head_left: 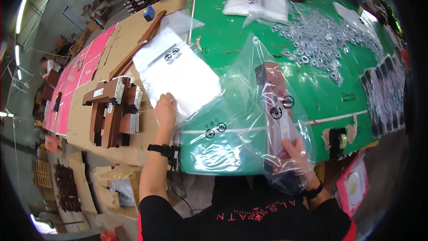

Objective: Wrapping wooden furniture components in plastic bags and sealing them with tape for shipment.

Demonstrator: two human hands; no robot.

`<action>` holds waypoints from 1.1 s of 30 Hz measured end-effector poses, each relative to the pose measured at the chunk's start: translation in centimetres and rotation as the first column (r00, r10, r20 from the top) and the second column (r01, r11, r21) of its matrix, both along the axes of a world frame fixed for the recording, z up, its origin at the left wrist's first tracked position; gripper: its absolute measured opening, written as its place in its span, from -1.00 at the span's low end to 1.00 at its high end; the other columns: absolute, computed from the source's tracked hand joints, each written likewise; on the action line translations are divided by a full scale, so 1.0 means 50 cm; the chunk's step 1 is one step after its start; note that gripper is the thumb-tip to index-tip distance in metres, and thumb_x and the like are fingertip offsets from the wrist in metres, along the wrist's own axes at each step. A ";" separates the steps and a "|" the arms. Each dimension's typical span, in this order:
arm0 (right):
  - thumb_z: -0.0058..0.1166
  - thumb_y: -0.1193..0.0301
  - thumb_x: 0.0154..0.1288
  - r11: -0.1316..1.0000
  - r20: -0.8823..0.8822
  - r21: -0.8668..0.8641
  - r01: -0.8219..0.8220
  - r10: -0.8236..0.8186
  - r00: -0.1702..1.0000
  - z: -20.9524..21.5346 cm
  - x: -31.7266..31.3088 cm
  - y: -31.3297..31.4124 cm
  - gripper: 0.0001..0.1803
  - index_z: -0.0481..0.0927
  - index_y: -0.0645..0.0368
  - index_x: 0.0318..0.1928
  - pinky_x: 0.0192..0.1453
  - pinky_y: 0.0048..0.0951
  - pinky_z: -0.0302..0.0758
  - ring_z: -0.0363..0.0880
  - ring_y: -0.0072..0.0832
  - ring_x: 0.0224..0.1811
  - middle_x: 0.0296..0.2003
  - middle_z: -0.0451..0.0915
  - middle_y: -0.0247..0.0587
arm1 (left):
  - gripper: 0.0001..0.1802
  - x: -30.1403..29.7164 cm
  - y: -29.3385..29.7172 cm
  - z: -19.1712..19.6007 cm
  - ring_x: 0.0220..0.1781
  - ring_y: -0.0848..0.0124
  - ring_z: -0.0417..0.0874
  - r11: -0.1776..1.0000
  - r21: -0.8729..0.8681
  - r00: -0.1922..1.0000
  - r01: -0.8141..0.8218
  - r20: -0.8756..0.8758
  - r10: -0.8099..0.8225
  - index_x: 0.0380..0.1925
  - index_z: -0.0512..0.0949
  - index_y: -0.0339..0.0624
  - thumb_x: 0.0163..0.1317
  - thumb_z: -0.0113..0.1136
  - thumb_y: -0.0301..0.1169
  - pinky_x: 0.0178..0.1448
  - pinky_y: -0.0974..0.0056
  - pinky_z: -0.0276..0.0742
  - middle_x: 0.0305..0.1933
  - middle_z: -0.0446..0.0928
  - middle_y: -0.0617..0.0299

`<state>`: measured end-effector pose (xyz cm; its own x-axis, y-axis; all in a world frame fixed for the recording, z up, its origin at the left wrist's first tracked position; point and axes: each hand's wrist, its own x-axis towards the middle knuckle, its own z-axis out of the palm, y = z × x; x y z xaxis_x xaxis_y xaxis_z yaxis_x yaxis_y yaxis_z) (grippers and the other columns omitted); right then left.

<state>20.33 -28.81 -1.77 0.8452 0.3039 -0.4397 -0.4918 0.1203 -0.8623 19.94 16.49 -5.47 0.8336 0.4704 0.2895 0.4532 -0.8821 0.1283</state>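
Observation:
My right hand (295, 156) is closed around the lower part of a long brown piece (274, 89) with a pale label area, which looks like wood. A clear plastic bag (254, 71) with black printed symbols surrounds the piece, and its film also covers my fingers. At the lower left edge of a stack of white plastic bags (178, 71), my left hand (166, 107) has its fingers bent and pressed together on the film. Another clear bag (214, 147) lies flat between my hands at the green table's near edge.
Brown pieces with metal strips (113, 111) are stacked at the left on cardboard (84, 111). Long brown strips (138, 44) and a blue object (149, 14) lie beyond. Metal washers (321, 35) spread across the green table (218, 31). Bagged dark parts (383, 93) lie right; a tape roll (342, 141) sits near.

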 end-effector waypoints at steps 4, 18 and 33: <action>0.22 0.37 0.36 0.994 0.087 -0.030 -0.108 0.110 0.990 -0.031 0.019 -0.028 -0.37 0.29 0.33 0.33 0.04 -0.40 0.57 0.62 -0.45 -0.04 0.01 0.59 -0.14 | -0.93 0.056 0.062 0.076 -0.21 0.01 0.67 0.991 0.127 0.973 -0.031 0.231 0.000 -0.29 0.57 0.00 0.23 0.24 -0.38 -0.18 0.03 0.57 -0.29 0.61 0.11; 0.26 0.38 0.33 0.948 0.190 0.032 -0.316 0.305 0.933 -0.023 0.042 -0.030 -0.20 0.14 0.27 0.46 0.39 -0.33 0.34 0.41 -0.40 0.28 0.24 0.43 -0.12 | 0.12 0.029 -0.185 0.103 0.45 0.09 0.31 0.528 -0.768 0.924 0.363 0.368 -0.099 0.56 -0.14 -0.16 0.20 0.43 -0.25 0.38 0.10 0.39 0.54 0.11 -0.20; 0.22 0.16 0.38 0.846 0.479 -0.228 -0.482 0.528 0.701 -0.083 -0.028 -0.014 -0.24 0.22 0.26 0.42 0.25 -0.34 0.46 0.49 -0.33 0.23 0.22 0.49 0.03 | -0.38 -0.259 -0.485 0.047 -0.26 0.51 0.56 -0.165 -0.966 0.978 0.198 0.207 -0.038 0.35 0.35 -0.34 0.27 0.23 -0.56 -0.13 0.42 0.52 -0.25 0.56 0.34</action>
<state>18.91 -29.51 -5.94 0.6770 0.7350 -0.0369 0.0506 -0.0965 -0.9941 7.01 -7.78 -3.14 0.9287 0.1760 -0.3263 0.2772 0.2547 0.9264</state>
